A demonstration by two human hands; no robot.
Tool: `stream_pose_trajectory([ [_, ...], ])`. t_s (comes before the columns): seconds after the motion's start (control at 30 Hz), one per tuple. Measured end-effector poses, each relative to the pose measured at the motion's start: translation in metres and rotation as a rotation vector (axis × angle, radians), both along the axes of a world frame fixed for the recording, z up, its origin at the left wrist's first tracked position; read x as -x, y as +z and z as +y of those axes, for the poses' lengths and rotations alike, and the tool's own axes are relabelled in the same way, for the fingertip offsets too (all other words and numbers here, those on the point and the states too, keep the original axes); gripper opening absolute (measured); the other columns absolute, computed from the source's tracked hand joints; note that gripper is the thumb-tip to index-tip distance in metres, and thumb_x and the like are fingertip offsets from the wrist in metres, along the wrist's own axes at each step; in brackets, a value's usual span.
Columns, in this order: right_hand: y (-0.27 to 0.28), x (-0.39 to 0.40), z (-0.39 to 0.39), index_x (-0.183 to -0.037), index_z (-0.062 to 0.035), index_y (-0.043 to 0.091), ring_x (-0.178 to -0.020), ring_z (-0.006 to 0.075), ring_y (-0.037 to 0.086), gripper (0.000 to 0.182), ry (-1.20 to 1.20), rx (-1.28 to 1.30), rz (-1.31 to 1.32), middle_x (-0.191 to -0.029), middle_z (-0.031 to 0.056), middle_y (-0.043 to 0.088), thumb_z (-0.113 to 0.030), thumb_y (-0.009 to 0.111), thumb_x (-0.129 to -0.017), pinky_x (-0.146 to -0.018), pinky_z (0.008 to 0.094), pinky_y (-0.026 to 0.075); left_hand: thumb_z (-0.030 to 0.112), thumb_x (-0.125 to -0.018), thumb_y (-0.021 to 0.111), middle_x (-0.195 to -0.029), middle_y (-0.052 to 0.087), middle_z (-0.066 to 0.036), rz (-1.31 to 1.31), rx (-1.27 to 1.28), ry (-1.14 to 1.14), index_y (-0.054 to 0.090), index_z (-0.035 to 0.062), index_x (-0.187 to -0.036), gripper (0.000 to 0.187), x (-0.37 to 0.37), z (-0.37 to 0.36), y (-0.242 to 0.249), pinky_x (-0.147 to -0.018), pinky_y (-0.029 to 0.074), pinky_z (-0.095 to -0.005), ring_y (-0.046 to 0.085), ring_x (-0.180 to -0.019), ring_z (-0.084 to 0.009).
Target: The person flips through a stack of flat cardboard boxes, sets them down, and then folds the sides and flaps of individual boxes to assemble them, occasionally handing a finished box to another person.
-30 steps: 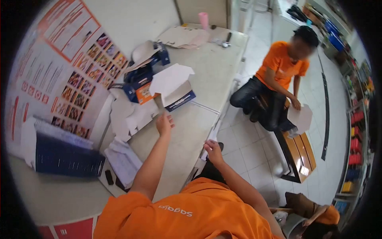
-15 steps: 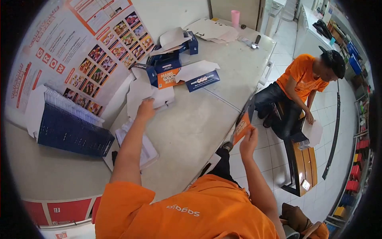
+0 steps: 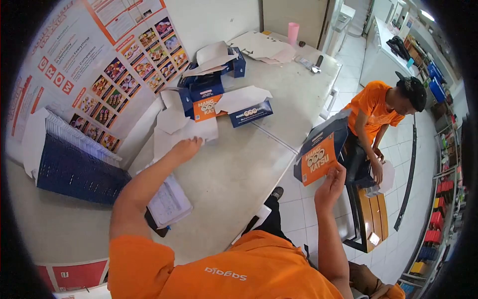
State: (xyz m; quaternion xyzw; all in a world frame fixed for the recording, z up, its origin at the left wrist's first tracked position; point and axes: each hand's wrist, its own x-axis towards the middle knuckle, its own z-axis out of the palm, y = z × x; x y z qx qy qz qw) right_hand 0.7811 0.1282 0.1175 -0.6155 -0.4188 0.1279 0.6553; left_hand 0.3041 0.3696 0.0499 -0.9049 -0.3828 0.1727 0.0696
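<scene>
My right hand (image 3: 330,189) grips the lower edge of a navy-and-orange takeaway box (image 3: 318,155), its printed orange panel toward me, over the floor beside the table. My left hand (image 3: 188,148) is over the table at the front of a white carton piece (image 3: 172,137), fingers loosely stretched out and touching or just above it. Beyond it lie several partly folded navy boxes, one with an orange panel (image 3: 205,107) and one with a navy side (image 3: 251,113) and a raised white flap.
A stack of flat navy cartons (image 3: 74,169) leans at the left by the wall poster. An open notebook (image 3: 170,200) lies near my left forearm. A pink cup (image 3: 293,33) stands at the back. At right, a person (image 3: 376,114) sits on a wooden bench (image 3: 374,214) handling a carton.
My right hand has raised and turned the box so its printed front shows. My left hand has shifted slightly right and toward me, its fingers loosening. The seated person's hands have moved on their carton.
</scene>
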Motion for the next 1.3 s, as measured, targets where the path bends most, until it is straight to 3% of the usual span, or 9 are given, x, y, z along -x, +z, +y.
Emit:
stream_pose_trajectory([
  [0.07, 0.018, 0.005, -0.001, -0.121, -0.0011, 0.057, -0.102, 0.0112, 0.06, 0.018, 0.025, -0.042, -0.062, -0.108, 0.0074, 0.063, -0.008, 0.044, -0.111, -0.088, 0.0262, 0.049, 0.008, -0.094, 0.052, -0.123, 0.068, -0.024, -0.042, 0.006, -0.163, 0.051, -0.0045, -0.132, 0.04, -0.01, -0.031, 0.009, -0.068, 0.063, -0.0453, 0.074, -0.09, -0.033],
  [0.23, 0.073, 0.049, 0.019, -0.121, -0.0016, 0.064, -0.117, 0.0372, 0.064, 0.035, 0.45, -0.078, -0.693, -0.13, 0.0178, 0.068, 0.003, 0.062, -0.087, -0.102, 0.0486, 0.049, 0.011, -0.092, 0.055, -0.116, 0.068, -0.024, -0.16, 0.114, -0.272, 0.053, -0.0041, -0.128, 0.038, -0.084, -0.133, 0.03, -0.068, 0.063, -0.0448, 0.074, -0.091, -0.034],
  [0.5, -0.021, 0.126, 0.05, -0.124, -0.0057, 0.066, -0.132, 0.03, 0.058, 0.033, 0.855, 0.015, -1.036, -0.136, 0.0119, 0.066, -0.009, 0.065, -0.091, -0.109, 0.0475, 0.045, 0.014, -0.095, 0.053, -0.09, 0.07, -0.018, -0.474, 0.223, -0.061, 0.06, 0.0014, -0.105, 0.018, -0.135, -0.216, 0.02, -0.063, 0.057, -0.0487, 0.072, -0.079, -0.0364],
  [0.77, 0.047, 0.082, -0.028, -0.112, -0.0062, 0.064, -0.115, 0.0352, 0.063, 0.028, 0.436, -0.188, -0.229, -0.124, 0.0127, 0.068, -0.005, 0.075, -0.086, -0.096, 0.0476, 0.048, 0.014, -0.102, 0.059, -0.083, 0.071, -0.02, -0.863, 0.047, 0.091, 0.059, 0.0018, -0.107, 0.013, -0.15, -0.231, 0.174, -0.062, 0.057, -0.0469, 0.073, -0.072, -0.0344],
  [0.83, 0.083, 0.071, -0.067, -0.109, -0.0066, 0.063, -0.112, 0.0358, 0.064, 0.029, 0.38, -0.229, -0.147, -0.123, 0.0129, 0.068, -0.004, 0.077, -0.084, -0.093, 0.0464, 0.048, 0.017, -0.106, 0.058, -0.09, 0.073, -0.014, -1.05, 0.498, 0.714, 0.061, 0.0023, -0.114, 0.016, -0.17, -0.236, 0.223, -0.065, 0.059, -0.0391, 0.075, -0.08, -0.0241],
  [0.87, 0.102, 0.072, -0.079, -0.105, -0.0072, 0.062, -0.112, 0.0351, 0.064, 0.028, 0.513, -0.24, -0.286, -0.12, 0.0125, 0.068, -0.005, 0.079, -0.082, -0.092, 0.045, 0.048, 0.017, -0.106, 0.058, -0.09, 0.073, -0.014, -1.051, 0.516, 0.691, 0.061, 0.0023, -0.114, 0.016, -0.182, -0.236, 0.214, -0.065, 0.059, -0.0391, 0.075, -0.08, -0.0241],
  [0.93, 0.114, 0.077, -0.094, -0.101, -0.0077, 0.061, -0.112, 0.0343, 0.064, 0.028, 0.602, -0.243, -0.439, -0.118, 0.0122, 0.067, -0.005, 0.08, -0.08, -0.091, 0.0435, 0.048, 0.018, -0.108, 0.058, -0.101, 0.073, -0.008, -1.862, 0.718, 0.466, 0.062, 0.0027, -0.121, 0.021, -0.218, -0.236, 0.193, -0.071, 0.06, -0.0333, 0.073, -0.09, -0.0176],
  [1.07, 0.1, 0.065, -0.11, -0.096, -0.0089, 0.059, -0.114, 0.0336, 0.064, 0.037, 0.404, -0.263, -0.6, -0.114, 0.0119, 0.066, -0.008, 0.086, -0.071, -0.091, 0.0452, 0.048, 0.016, -0.108, 0.057, -0.114, 0.068, -0.006, -1.946, 1.319, 0.66, 0.059, 0.0014, -0.131, 0.027, -0.273, -0.255, 0.197, -0.086, 0.057, -0.0298, 0.068, -0.099, -0.0157],
  [1.3, 0.079, 0.009, -0.141, -0.093, -0.0093, 0.071, -0.127, 0.0403, 0.06, 0.026, 0.007, -0.26, -0.513, -0.121, 0.0136, 0.071, -0.012, 0.089, -0.073, -0.107, 0.0542, 0.046, 0.023, -0.106, 0.062, -0.097, 0.068, -0.003, -1.792, 1.063, 0.307, 0.062, 0.0014, -0.113, 0.022, -0.328, -0.29, 0.134, -0.067, 0.054, -0.026, 0.065, -0.08, -0.0141],
])
